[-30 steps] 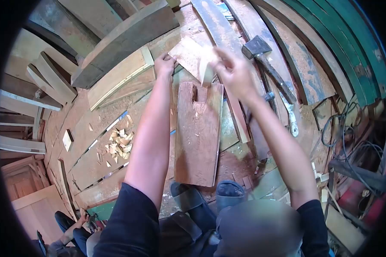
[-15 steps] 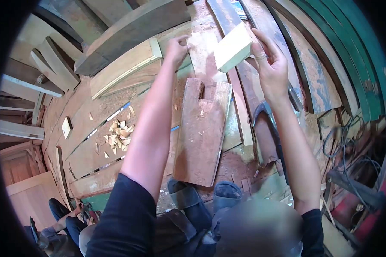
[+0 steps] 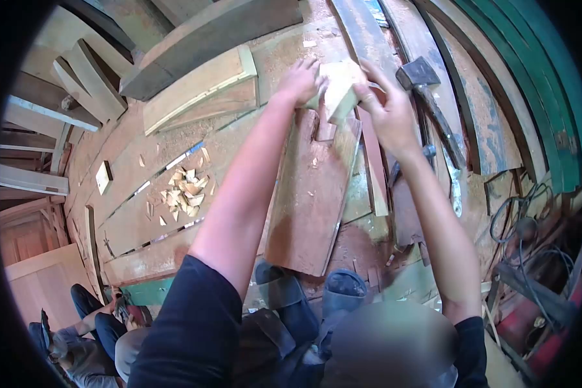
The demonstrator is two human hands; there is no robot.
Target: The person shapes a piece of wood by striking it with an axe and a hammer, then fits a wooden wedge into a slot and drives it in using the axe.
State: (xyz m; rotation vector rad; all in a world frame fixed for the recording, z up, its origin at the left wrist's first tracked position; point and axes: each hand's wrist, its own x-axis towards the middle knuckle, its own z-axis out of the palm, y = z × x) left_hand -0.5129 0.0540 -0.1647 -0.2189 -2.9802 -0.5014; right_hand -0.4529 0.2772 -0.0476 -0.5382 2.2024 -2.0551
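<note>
My right hand (image 3: 389, 116) grips a pale wood block (image 3: 343, 94) between thumb and fingers, above the far end of a notched plank. My left hand (image 3: 299, 84) is at the block's left side, its fingers curled against the pale wood; the fingertips are partly hidden. Below both hands lies the reddish-brown plank (image 3: 310, 200), its notched end pointing away from me. To the right of my right hand rests a hammer (image 3: 430, 97) with a dark, blocky head and a dark handle.
Wood chips (image 3: 186, 193) lie piled left of my left arm. A curved pale timber piece (image 3: 200, 90) and a long dark beam (image 3: 207, 45) are at the upper left. Cables (image 3: 524, 213) hang at the right. Another person (image 3: 87, 336) sits at the lower left.
My left hand has moved right to meet the pale block. My right hand has lowered and shifted left with it, turning the block. The hammer now shows beside my right hand.
</note>
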